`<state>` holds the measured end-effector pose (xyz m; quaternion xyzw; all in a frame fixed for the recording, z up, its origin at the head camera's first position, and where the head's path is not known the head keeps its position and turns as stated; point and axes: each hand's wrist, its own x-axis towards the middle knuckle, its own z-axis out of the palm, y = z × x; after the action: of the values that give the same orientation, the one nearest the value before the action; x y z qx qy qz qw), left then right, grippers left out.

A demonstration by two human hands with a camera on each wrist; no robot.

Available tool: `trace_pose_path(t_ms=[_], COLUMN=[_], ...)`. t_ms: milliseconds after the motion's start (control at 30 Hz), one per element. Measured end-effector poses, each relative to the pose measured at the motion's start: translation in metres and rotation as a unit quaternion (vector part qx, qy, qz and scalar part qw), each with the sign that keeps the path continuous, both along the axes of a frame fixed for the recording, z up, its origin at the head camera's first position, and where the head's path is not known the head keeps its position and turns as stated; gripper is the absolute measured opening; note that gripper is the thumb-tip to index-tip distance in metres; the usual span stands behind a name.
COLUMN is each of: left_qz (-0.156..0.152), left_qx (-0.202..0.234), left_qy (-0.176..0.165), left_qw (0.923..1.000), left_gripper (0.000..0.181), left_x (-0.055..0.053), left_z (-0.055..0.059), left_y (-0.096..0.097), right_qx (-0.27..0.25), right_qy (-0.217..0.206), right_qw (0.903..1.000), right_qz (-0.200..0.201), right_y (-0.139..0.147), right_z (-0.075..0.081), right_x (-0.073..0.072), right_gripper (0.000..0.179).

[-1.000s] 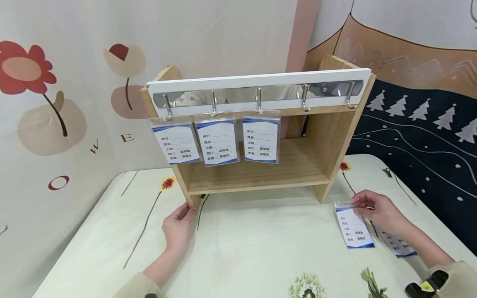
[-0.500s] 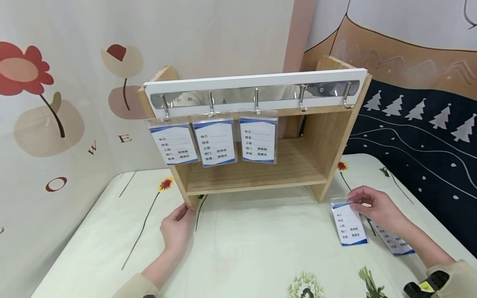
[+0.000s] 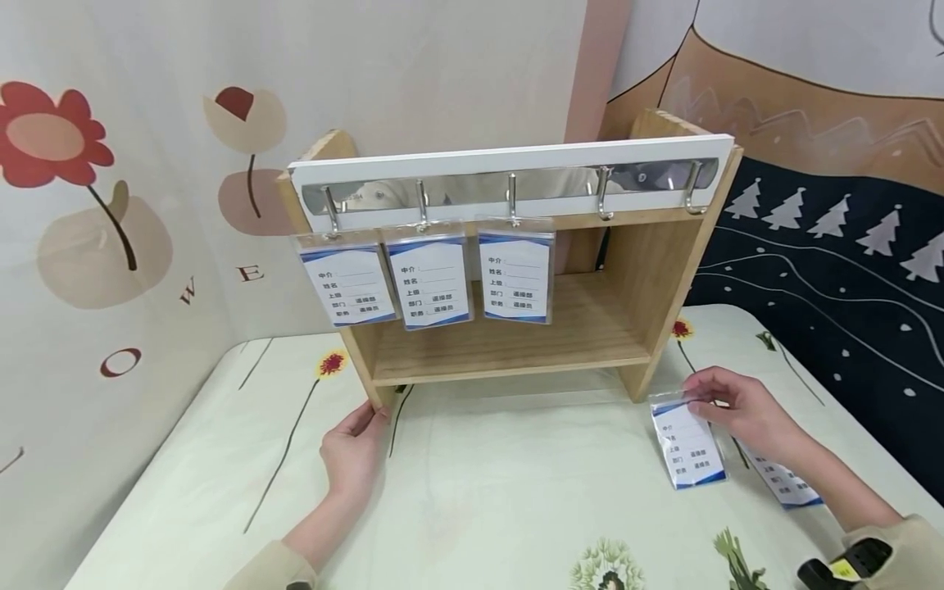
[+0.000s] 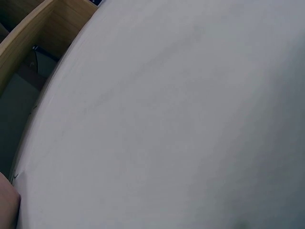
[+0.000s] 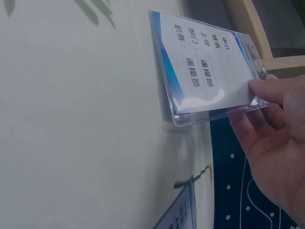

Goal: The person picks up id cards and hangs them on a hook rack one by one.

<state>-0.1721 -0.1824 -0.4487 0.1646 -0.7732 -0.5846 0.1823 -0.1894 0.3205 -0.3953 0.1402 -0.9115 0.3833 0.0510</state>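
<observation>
My right hand (image 3: 745,414) pinches a clear-sleeved ID badge (image 3: 689,447) by its top corner. In the right wrist view the thumb lies on the front of the badge (image 5: 205,71), fingers behind. Another badge (image 3: 783,479) lies on the table, partly hidden under my right forearm. My left hand (image 3: 354,451) grips the foot of the wooden shelf's (image 3: 509,352) left side. Three badges (image 3: 350,283) hang from the left, second and middle hooks of the white hook rail (image 3: 516,156). The two right hooks (image 3: 692,188) carry nothing.
The shelf stands at the back of a table (image 3: 487,475) under a pale flower-print cloth. Behind it hangs a printed curtain (image 3: 442,74), with a dark tree-pattern cloth (image 3: 811,270) at the right. A black strap (image 3: 844,565) sits by my right sleeve.
My right hand has shifted slightly left with the badge, moving it away from the other badge on the table. The left hand stays at the shelf's foot.
</observation>
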Motion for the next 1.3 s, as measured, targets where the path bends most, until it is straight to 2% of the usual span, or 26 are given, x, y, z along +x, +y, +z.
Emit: trace_pose_path(t_ms=[367,600,967,1300], left_qz=[-0.004,-0.004,-0.003,-0.001], left_qx=[0.008,0.009,0.005,0.005], left_qy=[0.002,0.003,0.006,0.005], left_qw=[1.0000,0.9999,1.0000,1.0000], left_gripper=[0.035,0.035,0.035,0.035], left_x=[-0.001,0.000,0.001,0.001], left_z=[0.000,0.000,0.001,0.001], left_y=[0.000,0.001,0.001,0.000], right_qx=[0.007,-0.003,-0.010,-0.019], right_qy=[0.027,0.041,0.057,0.081], right_qw=[0.9994,0.9990,0.9977,0.9963], right_qz=[0.021,0.018,0.035,0.025], right_y=[-0.007,-0.009,-0.012,-0.017], right_z=[0.010,0.021,0.026,0.043], right_x=[0.000,0.001,0.004,0.003], right_gripper=[0.026,0.025,0.025,0.023])
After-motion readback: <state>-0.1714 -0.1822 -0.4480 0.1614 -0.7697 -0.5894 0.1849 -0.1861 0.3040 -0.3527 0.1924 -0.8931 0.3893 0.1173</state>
